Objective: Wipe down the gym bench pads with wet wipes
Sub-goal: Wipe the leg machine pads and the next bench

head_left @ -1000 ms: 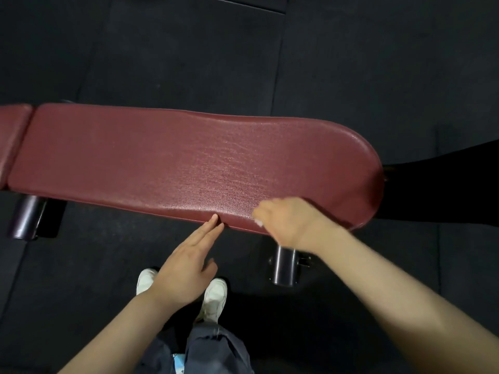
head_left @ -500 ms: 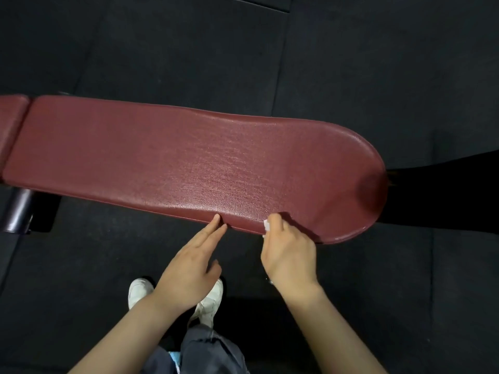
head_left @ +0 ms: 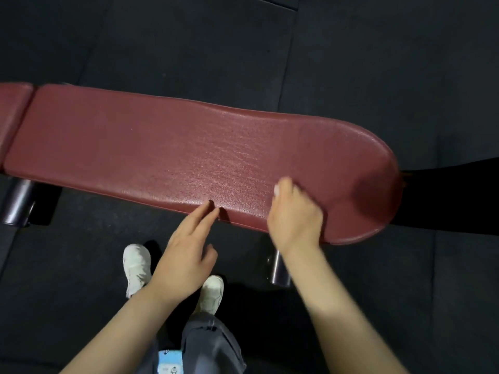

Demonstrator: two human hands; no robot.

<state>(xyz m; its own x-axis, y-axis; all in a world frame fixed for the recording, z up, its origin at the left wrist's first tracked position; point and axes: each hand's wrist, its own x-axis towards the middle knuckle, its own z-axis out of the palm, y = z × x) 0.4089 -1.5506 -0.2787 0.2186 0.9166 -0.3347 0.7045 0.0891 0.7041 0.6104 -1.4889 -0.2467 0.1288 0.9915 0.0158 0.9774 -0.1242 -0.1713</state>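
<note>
A long maroon bench pad (head_left: 189,160) crosses the view. The right hand (head_left: 294,217) presses a balled white wipe (head_left: 276,189) near its rounded end — grip closed around it. Left hand (head_left: 183,255), fingers straight, touches the near edge. The small wad could slip loose or leave patches unwiped.

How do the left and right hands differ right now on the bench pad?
The left hand lies open, straight fingertips touching the near edge of the red bench pad; the right hand is curled on a white wet wipe, of which only a sliver shows. The left hand is sharp; the right hand is motion-blurred and sits further onto the pad. Both are bare and touch the pad's near side.
</note>
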